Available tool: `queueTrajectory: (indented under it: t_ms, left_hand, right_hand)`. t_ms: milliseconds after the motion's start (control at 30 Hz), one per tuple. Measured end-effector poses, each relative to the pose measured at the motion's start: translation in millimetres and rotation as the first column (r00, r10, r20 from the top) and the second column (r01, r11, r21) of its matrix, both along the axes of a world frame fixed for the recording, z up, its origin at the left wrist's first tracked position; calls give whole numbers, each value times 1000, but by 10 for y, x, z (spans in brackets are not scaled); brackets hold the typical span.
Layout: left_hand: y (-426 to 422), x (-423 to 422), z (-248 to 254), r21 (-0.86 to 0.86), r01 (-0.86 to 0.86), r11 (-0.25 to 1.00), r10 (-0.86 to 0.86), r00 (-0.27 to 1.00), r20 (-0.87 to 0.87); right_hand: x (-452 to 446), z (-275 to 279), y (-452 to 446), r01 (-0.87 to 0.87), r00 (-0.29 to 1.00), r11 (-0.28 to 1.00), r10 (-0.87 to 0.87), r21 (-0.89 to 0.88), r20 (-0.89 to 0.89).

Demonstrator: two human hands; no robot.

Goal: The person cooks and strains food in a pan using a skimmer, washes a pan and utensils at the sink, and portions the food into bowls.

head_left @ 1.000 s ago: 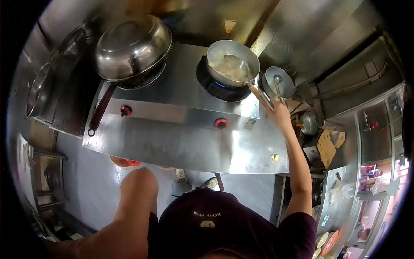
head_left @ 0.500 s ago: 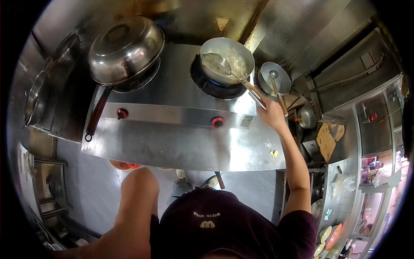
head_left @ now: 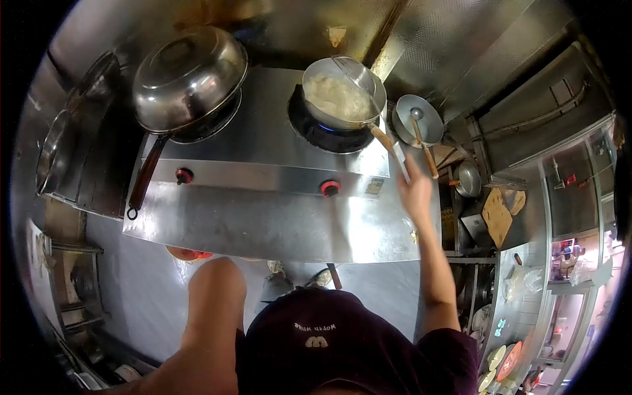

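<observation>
My right hand point(head_left: 415, 191) is closed on the handle of a wire skimmer point(head_left: 355, 74), whose head is at the upper right part of a pan point(head_left: 339, 95). Pale, cloudy food or liquid fills much of the pan. The pan rests on the right burner point(head_left: 306, 128), where a small blue flame shows, and its wooden handle point(head_left: 382, 139) points toward my right hand. My left arm is bent at the lower left; my left hand is out of view.
A large lidded wok point(head_left: 187, 79) stands on the left burner, its dark handle pointing down. Beside the pan, a metal bowl point(head_left: 421, 115) holds a ladle. Two red knobs point(head_left: 330, 188) point(head_left: 184, 176) are on the stove front. Farther right are a small pot point(head_left: 467, 179) and a wooden board point(head_left: 497, 217).
The skimmer head has moved from the pan's left part to its upper right. My right hand has shifted slightly down, away from the pan handle.
</observation>
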State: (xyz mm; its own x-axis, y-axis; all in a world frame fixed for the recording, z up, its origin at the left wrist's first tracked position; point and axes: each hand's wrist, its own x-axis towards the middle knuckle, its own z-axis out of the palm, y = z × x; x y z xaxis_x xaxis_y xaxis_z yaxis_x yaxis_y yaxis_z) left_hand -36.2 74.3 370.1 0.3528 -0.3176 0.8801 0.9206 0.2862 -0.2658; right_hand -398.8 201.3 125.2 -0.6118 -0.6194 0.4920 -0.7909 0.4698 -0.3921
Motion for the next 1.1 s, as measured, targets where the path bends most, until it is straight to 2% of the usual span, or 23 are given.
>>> queueTrajectory:
  t_ms: [33, 100, 167, 200, 267, 333, 433, 500, 567, 667, 767, 833, 867, 933, 967, 1033, 1067, 1100]
  left_hand:
    - [-5, -231, -25, 17, -207, 978, 205, 950, -236]
    - [-60, -100, -125, -108, 51, 993, -53, 998, -19]
    - [-158, -4, -278, -88, 15, 996, 4, 978, 207]
    - [-224, -10, -422, -51, -160, 986, 168, 933, 319]
    - [-370, -93, -827, -43, -495, 868, 439, 724, 532]
    - [-525, -228, -1336, -119, -756, 643, 594, 395, 701]
    - [-661, -136, -2252, -301, -743, 597, 486, 36, 873]
    - [-446, 10, -2560, -258, -774, 578, 255, -129, 958]
    - [-323, 196, -2935, 28, -777, 629, -112, -55, 992]
    - [-168, 316, -3103, 30, -824, 565, -223, -118, 968]
    - [-157, 342, -3036, -129, -802, 583, -43, -189, 981]
    - [-161, 321, -2935, -88, -839, 537, -96, -164, 982]
    - [-182, 295, -2894, -70, -853, 518, -118, -152, 981]
    - [-248, 271, -2887, -111, -837, 536, -21, -145, 989]
    - [-275, 255, -2880, -133, -828, 545, 30, -140, 990]
    - [-236, 204, -2783, -146, -819, 555, -4, -178, 984]
    - [-210, 176, -2749, -152, -815, 559, -21, -197, 980]
    - [-201, 151, -2790, -112, -809, 577, -31, -159, 987]
  right_hand:
    - [227, 58, -7, 88, 981, 989, -107, 116, 164]
    - [259, -272, 108, 39, 983, 998, -48, 52, 175]
    - [275, -299, 156, 14, 977, 998, -27, 63, 210]
    - [302, -291, 156, 42, 970, 998, -49, 37, 238]
    - [337, -255, 157, 102, 951, 995, -93, -16, 296]
    - [305, -278, 194, 58, 962, 998, -56, 0, 268]
    - [243, -365, 251, 10, 981, 996, -28, 92, 192]
    - [243, -284, 217, 34, 991, 989, -52, 141, 127]
    - [267, -269, 172, 62, 996, 986, -71, 153, 54]
    - [261, -338, 170, 74, 997, 977, -72, 200, -18]
    - [178, -416, 142, 90, 994, 980, -78, 176, -71]
    - [248, -401, 134, 124, 991, 985, -116, 122, -67]
    - [251, -409, 135, 108, 991, 981, -93, 161, -99]
    - [237, -434, 168, 92, 985, 967, -54, 239, -163]
    - [226, -431, 190, 83, 987, 977, -53, 196, -153]
    - [202, -424, 218, 62, 990, 992, -48, 107, -134]
    - [185, -404, 225, 45, 998, 999, -45, 9, 50]
    - [166, -348, 224, 46, 974, 995, -24, -94, 227]
